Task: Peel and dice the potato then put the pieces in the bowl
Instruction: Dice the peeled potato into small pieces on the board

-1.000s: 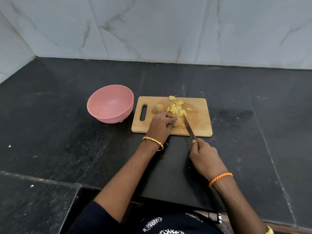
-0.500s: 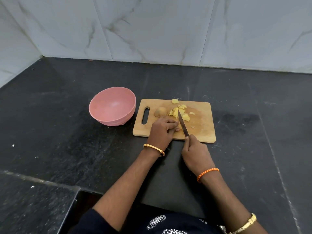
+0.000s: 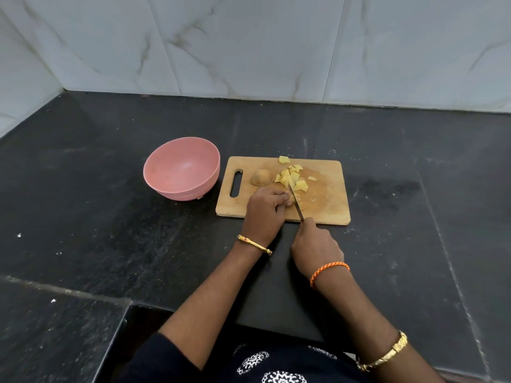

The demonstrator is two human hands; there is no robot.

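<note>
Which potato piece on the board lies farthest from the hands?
The lone piece at the board's far edge, set apart beyond the main pile.

Worn items only. Left hand (image 3: 264, 214): thin gold bangle (image 3: 255, 244) at the wrist, small reddish detail near its outer end. Right hand (image 3: 316, 248): braided orange thread band (image 3: 329, 270) at the wrist. Further up the right forearm: wider gold bracelet (image 3: 385, 355), flat rectangular links. Forearms bare. Left arm has a dark navy sleeve (image 3: 166, 357) ending around the elbow. Torso garment (image 3: 276, 366) is dark navy with white round floral motifs, some edged with white dots.
</note>
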